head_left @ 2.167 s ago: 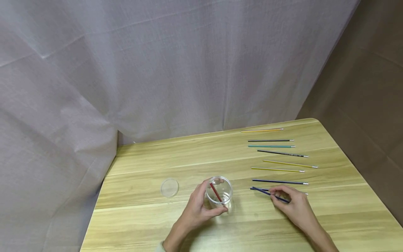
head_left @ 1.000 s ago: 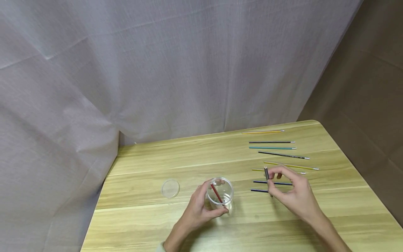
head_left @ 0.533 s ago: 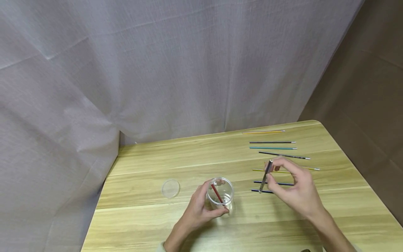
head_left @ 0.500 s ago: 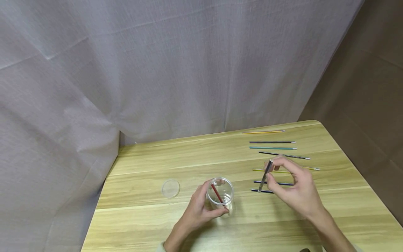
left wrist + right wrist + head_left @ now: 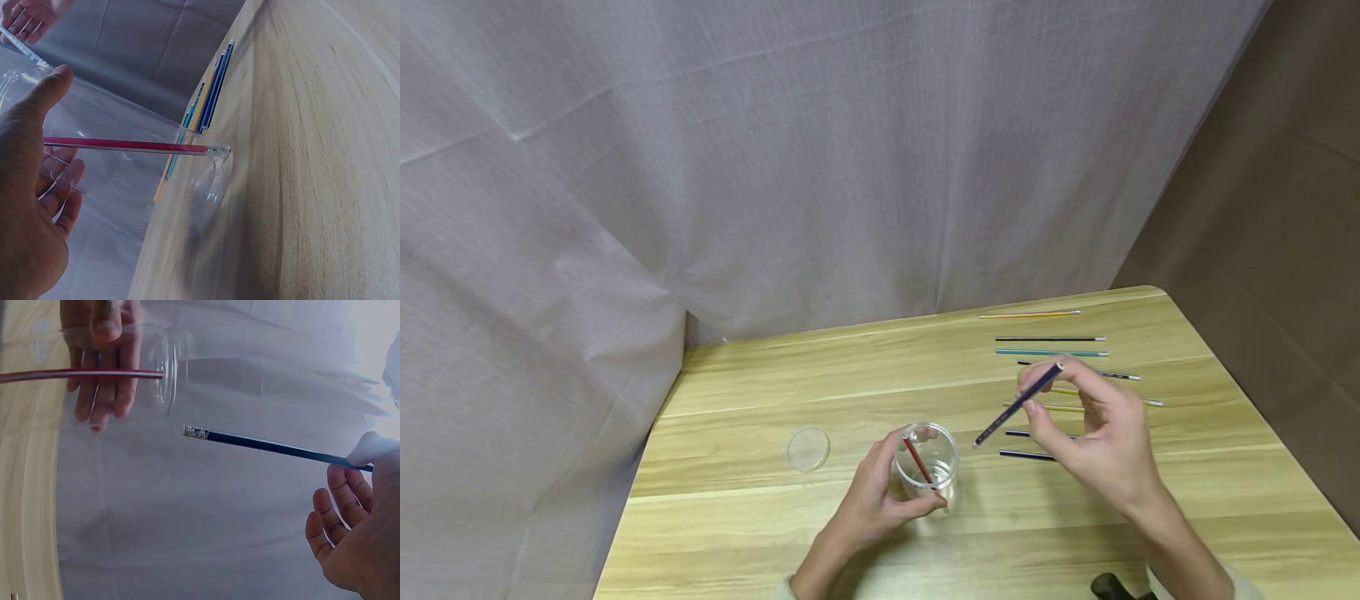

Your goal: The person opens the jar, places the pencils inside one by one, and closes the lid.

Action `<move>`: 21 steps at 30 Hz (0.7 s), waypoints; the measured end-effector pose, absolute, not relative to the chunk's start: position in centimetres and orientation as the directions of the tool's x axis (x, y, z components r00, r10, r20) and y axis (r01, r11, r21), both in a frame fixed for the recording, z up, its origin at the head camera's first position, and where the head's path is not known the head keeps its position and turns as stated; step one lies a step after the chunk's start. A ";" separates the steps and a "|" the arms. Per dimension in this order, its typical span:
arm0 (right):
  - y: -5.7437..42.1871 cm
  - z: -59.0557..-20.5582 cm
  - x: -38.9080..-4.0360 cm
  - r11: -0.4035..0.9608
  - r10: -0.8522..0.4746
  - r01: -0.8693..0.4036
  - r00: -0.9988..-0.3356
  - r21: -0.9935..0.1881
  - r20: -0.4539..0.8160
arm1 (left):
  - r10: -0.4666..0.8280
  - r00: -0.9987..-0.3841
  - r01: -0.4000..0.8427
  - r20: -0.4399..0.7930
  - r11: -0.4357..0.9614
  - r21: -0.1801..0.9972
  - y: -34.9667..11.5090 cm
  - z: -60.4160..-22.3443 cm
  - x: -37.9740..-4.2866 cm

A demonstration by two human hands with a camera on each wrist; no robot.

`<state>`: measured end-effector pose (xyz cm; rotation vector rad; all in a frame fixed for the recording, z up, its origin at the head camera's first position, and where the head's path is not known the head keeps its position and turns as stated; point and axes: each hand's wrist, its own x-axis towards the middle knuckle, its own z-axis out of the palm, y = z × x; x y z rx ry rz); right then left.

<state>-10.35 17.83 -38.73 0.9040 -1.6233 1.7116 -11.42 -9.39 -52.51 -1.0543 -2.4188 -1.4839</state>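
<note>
In the head view my left hand [image 5: 875, 492] grips a clear plastic jar [image 5: 938, 457] standing on the table. One red pencil [image 5: 919, 460] leans inside; the left wrist view shows its eraser end [image 5: 217, 151] at the jar's bottom. My right hand [image 5: 1105, 433] pinches a dark blue pencil [image 5: 1017, 405] above the table, right of the jar. The pencil slants, with its eraser end [image 5: 195, 432] lower and toward the jar. That end is apart from the jar's rim [image 5: 169, 375] in the right wrist view.
Several pencils lie in a spread column on the right, among them a teal pencil [image 5: 1051, 352] and an orange pencil [image 5: 1028, 315]; my right hand covers parts of some. A clear round lid [image 5: 807, 449] lies left of the jar. A black object [image 5: 1109, 586] shows by the right sleeve.
My right hand has lifted the dark blue pencil off the table, turned it so its eraser end points down-left, and brought it nearer the jar. The left hand and jar have stayed put.
</note>
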 end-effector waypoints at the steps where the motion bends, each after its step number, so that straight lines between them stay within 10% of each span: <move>1: 17.7 -38.7 -10.4 -0.073 -0.023 -0.807 -0.587 -0.587 0.810 | 0.499 -0.751 0.612 0.432 0.279 0.740 -9.4 -52.5 -11.4; 21: 15.4 -38.7 -10.7 -0.102 -0.009 -0.803 -0.589 -0.587 0.808 | 0.502 -0.746 0.617 0.439 0.270 0.739 -9.3 -52.4 -11.5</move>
